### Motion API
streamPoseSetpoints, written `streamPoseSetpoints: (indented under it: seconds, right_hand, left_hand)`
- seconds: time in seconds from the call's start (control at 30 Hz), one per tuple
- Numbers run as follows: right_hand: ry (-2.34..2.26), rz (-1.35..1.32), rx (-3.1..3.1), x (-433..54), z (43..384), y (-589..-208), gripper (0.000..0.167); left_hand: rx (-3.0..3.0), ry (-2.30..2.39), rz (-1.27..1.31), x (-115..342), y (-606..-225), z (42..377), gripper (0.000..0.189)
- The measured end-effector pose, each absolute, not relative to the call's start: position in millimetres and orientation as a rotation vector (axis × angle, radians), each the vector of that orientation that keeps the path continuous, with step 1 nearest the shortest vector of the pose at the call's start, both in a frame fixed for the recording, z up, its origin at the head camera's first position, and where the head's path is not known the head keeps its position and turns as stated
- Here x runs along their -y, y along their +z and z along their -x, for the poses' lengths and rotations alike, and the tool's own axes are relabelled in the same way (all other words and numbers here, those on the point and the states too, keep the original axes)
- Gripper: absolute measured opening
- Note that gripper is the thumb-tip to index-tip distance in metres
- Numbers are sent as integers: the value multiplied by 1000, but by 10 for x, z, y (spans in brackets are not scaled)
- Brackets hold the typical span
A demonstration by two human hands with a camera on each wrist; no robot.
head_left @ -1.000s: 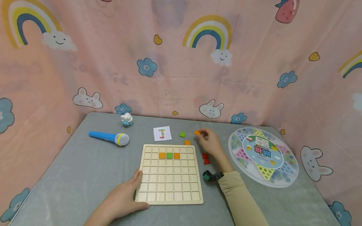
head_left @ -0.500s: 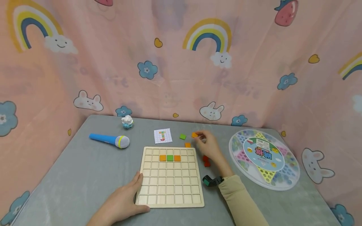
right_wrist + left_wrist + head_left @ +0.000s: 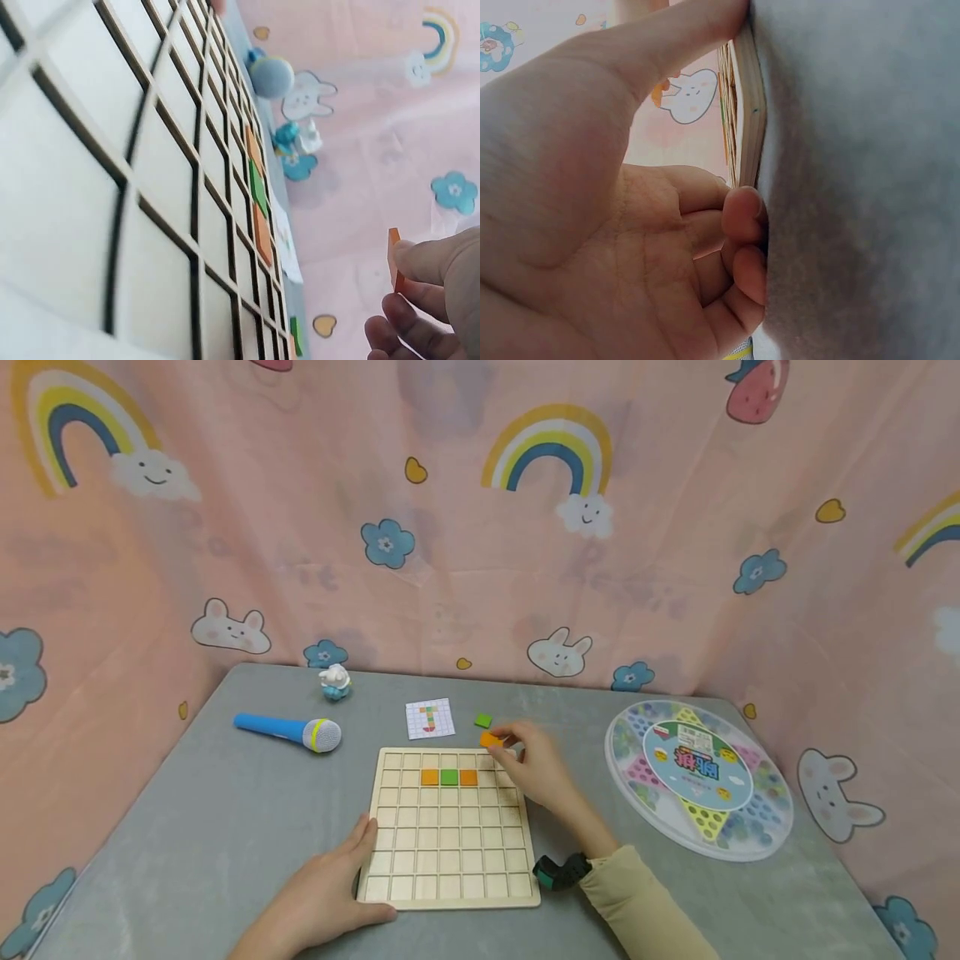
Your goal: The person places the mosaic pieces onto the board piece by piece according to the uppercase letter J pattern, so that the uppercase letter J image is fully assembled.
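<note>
A wooden grid board [image 3: 450, 839] lies on the table with an orange, a green [image 3: 448, 777] and another orange tile in one row near its far side. My left hand [image 3: 322, 881] grips its near left corner, thumb along the front edge and fingers at the left side; in the left wrist view the fingertips [image 3: 744, 214] curl against the board's edge [image 3: 751, 112]. Above the board's far right corner, my right hand [image 3: 536, 764] pinches an orange tile [image 3: 394, 261] between thumb and finger. A loose green tile [image 3: 483, 720] lies behind the board, with another orange tile [image 3: 292, 346] beside it.
A card with a coloured grid pattern [image 3: 431, 718] lies behind the board. To the left are a blue toy microphone [image 3: 288, 731] and a small white-and-blue figurine [image 3: 335, 681]. A round, clear-lidded board game box [image 3: 697, 777] sits at the right. A patterned curtain hangs behind the table.
My right hand has carried the orange tile left and nearer, from the back of the table to the board's far edge. The red tiles are now hidden behind it. The left hand stays put.
</note>
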State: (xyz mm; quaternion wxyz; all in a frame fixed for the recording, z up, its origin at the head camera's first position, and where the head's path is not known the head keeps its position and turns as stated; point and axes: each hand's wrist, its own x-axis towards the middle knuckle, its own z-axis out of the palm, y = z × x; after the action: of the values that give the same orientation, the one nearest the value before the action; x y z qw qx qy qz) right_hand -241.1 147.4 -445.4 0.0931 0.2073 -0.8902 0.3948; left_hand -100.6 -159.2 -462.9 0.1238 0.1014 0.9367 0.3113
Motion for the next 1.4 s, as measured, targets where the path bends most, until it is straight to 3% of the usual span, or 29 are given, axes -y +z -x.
streamPoseSetpoints:
  seconds: [0.5,1.4]
  right_hand:
    - [1229,-737,2712,-1139,2056,-4597,19]
    - [1109,-849,2679,-1116,2016,-4903,21]
  left_hand:
    - [-2713,908,-276,1592,-4624,1011,119]
    - [-2704,907,-267,1576,-4616,1012,119]
